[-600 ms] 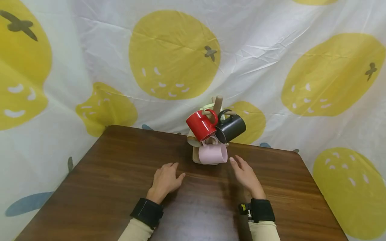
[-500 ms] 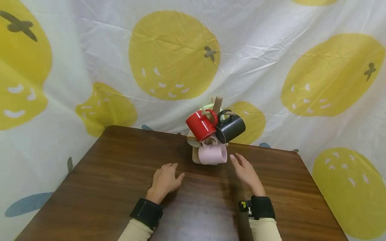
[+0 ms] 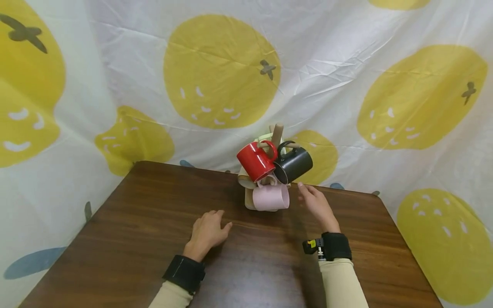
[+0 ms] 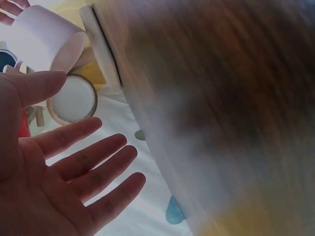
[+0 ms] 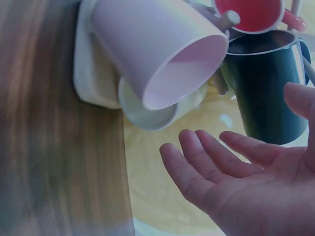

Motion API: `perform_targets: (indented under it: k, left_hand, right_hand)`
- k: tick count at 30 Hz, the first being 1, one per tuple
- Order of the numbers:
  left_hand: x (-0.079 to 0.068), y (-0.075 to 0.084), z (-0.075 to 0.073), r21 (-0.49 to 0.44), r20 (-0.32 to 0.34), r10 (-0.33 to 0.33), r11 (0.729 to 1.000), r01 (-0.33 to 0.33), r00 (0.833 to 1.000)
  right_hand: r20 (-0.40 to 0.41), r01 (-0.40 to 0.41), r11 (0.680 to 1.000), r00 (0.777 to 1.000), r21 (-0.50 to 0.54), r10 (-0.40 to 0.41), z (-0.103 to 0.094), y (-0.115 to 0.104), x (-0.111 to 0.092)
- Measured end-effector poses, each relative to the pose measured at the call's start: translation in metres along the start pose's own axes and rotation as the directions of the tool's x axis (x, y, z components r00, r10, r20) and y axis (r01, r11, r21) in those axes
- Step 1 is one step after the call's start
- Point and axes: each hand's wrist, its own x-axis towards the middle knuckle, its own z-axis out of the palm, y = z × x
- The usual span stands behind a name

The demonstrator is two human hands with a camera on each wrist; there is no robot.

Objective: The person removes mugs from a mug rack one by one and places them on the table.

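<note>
A wooden mug tree point(image 3: 277, 133) at the back of the table carries several mugs. The red mug point(image 3: 256, 161) hangs upper left, the black mug point(image 3: 294, 165) upper right, the pink mug point(image 3: 271, 197) below them. Behind these, a pale mug point(image 4: 74, 99) is partly hidden. My right hand point(image 3: 318, 207) is held with fingers extended just below the black mug and right of the pink one, apparently touching neither. Over the table, left of and nearer than the mug tree, my left hand point(image 3: 208, 233) holds nothing; the left wrist view shows its fingers spread.
The brown wooden table point(image 3: 154, 239) stretches to both sides of the mug tree. Right behind its back edge hangs a white cloth point(image 3: 323, 85) printed with yellow lemons. Black straps point(image 3: 337, 247) circle both wrists.
My right hand has moved forward and up, from beside the pink mug to near the black mug. The left hand has barely shifted, and the mugs hang as before.
</note>
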Motion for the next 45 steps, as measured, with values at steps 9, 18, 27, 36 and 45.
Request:
perform_targets:
  k: [9,18,27,36,45]
  left_hand:
    - [-0.001,-0.004,0.001,-0.003,-0.01,-0.011,1.0,0.011,1.0]
    - [0.002,-0.009,0.005,0.011,-0.004,-0.008,1.0,0.008,1.0]
    - [0.003,-0.011,0.005,0.004,-0.018,-0.009,1.0,0.009,1.0]
    - [0.002,-0.014,0.003,-0.001,-0.01,-0.025,1.0,0.025,1.0]
    - [0.002,-0.016,0.0,-0.003,-0.006,-0.031,1.0,0.031,0.999]
  right_hand:
    - [0.094,-0.085,0.932,0.994,0.351,0.055,-0.008,-0.015,0.026]
    - [0.137,-0.117,0.832,0.989,0.542,0.05,-0.009,-0.023,0.036]
    - [0.108,-0.127,0.758,0.991,0.639,0.075,0.002,-0.033,0.042]
    - [0.093,-0.154,0.632,0.987,0.76,0.129,0.012,-0.042,0.051]
    - [0.119,-0.157,0.479,0.987,0.863,0.11,0.018,-0.044,0.062]
